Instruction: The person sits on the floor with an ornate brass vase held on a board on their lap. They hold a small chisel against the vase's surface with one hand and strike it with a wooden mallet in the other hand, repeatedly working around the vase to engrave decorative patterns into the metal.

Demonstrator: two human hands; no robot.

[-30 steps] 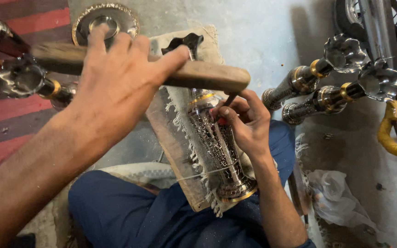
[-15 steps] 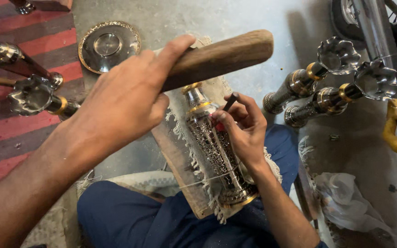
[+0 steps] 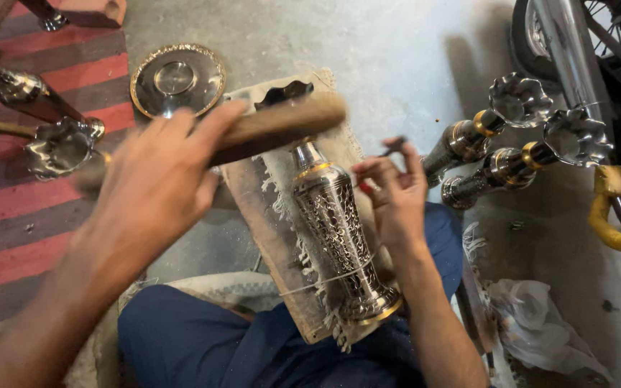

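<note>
Concrete floor with a striped red mat at the left edge; an engraved metal vase (image 3: 339, 237) lies on a fringed board (image 3: 267, 244) across the lap. Left hand (image 3: 156, 190) clenches a wooden mallet (image 3: 282, 126); right hand (image 3: 393, 197) pinches what seems a small punch (image 3: 389, 149), blurred. Vase probably rigid, slippery, dentable: steady by its neck.

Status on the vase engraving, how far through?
Looks done: dense pattern covers most of the vase body on the side facing the camera. In hand: left hand holds a wooden mallet raised over it, blurred; right hand holds a small chisel beside the vase's shoulder. Left: the neck looks plain; the far side is hidden. More vases lie to the right.
</note>
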